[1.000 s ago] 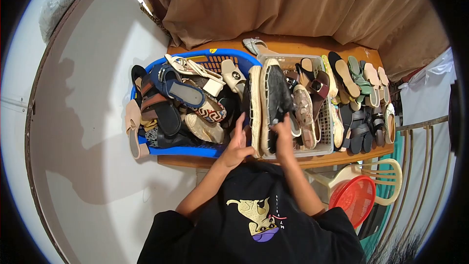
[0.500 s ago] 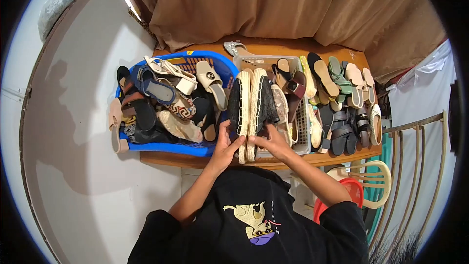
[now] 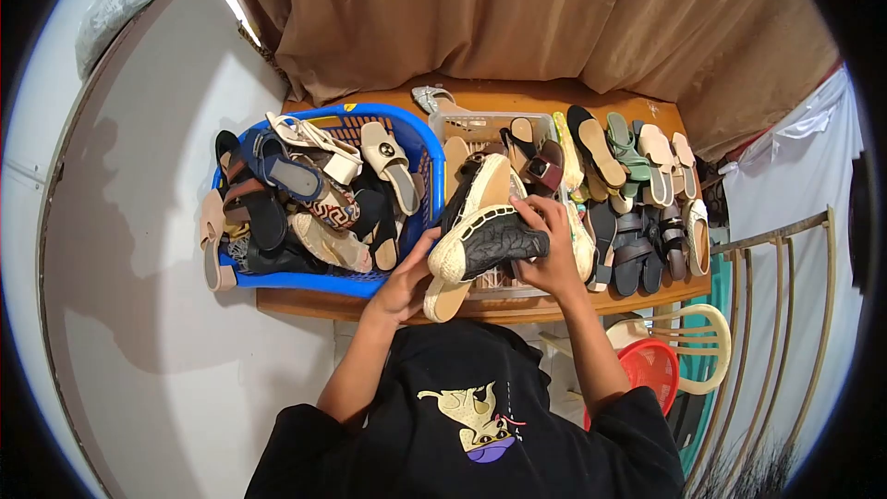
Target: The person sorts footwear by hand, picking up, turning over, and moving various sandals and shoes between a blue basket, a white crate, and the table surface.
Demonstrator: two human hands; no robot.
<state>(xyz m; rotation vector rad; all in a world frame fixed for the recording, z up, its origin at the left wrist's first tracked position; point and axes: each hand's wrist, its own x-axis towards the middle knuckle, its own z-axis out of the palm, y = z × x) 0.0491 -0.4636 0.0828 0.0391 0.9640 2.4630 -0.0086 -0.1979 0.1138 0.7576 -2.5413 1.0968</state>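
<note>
A pair of black espadrilles with cream braided soles is between my hands, over the front of the clear plastic basket (image 3: pixel 480 117). The nearer espadrille (image 3: pixel 499 245) is tilted, its black quilted upper facing me and its braided toe pointing lower left. Behind and partly under it, the other espadrille (image 3: pixel 490 185) shows a tan insole. My right hand (image 3: pixel 552 245) is closed on the nearer one at its right end. On the left side, my left hand (image 3: pixel 407 282) is closed around the pair's edge; its fingertips are partly hidden behind the shoes.
A blue laundry basket (image 3: pixel 430 143) heaped with sandals and shoes stands at left on the wooden table (image 3: pixel 305 303). Rows of sandals (image 3: pixel 637 231) lie at right. One silver shoe (image 3: pixel 432 97) sits at the back. A red basin (image 3: pixel 651 370) and cream chair (image 3: pixel 711 342) are below right.
The espadrilles were upright, soles pressed together; now they are tilted and crossed, with one upper turned toward me. My right hand has moved up and right along the shoes; my left has shifted slightly left.
</note>
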